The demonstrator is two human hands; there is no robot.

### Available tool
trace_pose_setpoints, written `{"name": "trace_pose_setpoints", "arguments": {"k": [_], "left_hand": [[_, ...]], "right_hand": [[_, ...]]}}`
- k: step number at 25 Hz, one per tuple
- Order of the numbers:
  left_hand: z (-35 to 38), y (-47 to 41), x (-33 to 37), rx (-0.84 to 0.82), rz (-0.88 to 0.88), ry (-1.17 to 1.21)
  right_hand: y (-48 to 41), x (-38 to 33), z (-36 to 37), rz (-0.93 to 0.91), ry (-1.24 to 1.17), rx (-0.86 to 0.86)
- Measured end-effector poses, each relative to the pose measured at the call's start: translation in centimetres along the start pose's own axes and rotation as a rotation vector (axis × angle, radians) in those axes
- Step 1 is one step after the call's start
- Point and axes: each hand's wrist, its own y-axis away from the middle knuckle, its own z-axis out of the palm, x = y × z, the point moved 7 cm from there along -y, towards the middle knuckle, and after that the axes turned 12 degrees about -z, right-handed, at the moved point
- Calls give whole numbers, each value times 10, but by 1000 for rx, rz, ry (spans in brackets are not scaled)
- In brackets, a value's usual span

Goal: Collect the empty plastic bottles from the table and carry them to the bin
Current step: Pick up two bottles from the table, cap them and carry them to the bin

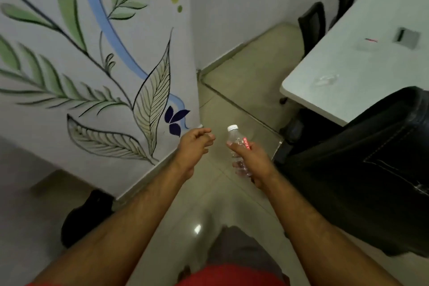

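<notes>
One capped bottle (pixel 239 150) sits upright in the right hand (pixel 251 160), fingers wrapped around it. The left hand (pixel 193 146) curls loosely; whether it holds anything is unclear. Right of the bottle, a white worktop (pixel 362 58) carries two faint clear bottles (pixel 326 79), beside three black chairs (pixel 312 23), over tiled floor (pixel 232 90).

The surface (pixel 371 58) stands at the far right, with two chairs (pixel 312 23) behind it against the wall. On the surface lie a crushed bottle (pixel 326 79) near its front corner and another bottle (pixel 368 44) farther back. A chair (pixel 362 165) sits in front of the surface. Left of the surface, over the floor (pixel 232 90), the right hand (pixel 251 158) holds a bottle (pixel 239 148); the left hand (pixel 193 146) is just beside it.
</notes>
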Motion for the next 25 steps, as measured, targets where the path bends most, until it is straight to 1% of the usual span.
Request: {"name": "trace_pose_setpoints", "arguments": {"k": [3, 5, 7, 8, 10, 13, 16, 19, 22, 23, 25], "left_hand": [[29, -77, 44, -69, 27, -150], [55, -120, 71, -89, 48, -230], [101, -169, 105, -135, 66, -311], [114, -182, 113, -142, 78, -351], [153, -217, 141, -180, 127, -410], [218, -259, 177, -256, 176, -482], [286, -301, 198, -344, 189, -580], [353, -352, 206, -444, 170, -665], [422, -401, 211, -523, 193, -766], [454, -425, 212, -541, 181, -834], [486, -449, 206, -538, 174, -936]], "right_hand": [[-64, -14, -24, -36, -108, 201], [-103, -21, -48, -18, -219, 334], [-147, -34, -87, 3, -371, 499], [-158, -36, -98, 1, -403, 558], [-187, -46, -125, -29, -421, 664], [-226, -60, -164, -94, -373, 826], [-258, -67, -205, -102, -405, 975], [-295, -67, -250, -33, -415, 1075], [-333, -66, -296, 25, -412, 1144], [-350, -62, -316, 72, -425, 1207], [-359, -62, -334, 129, -435, 1270]]}}
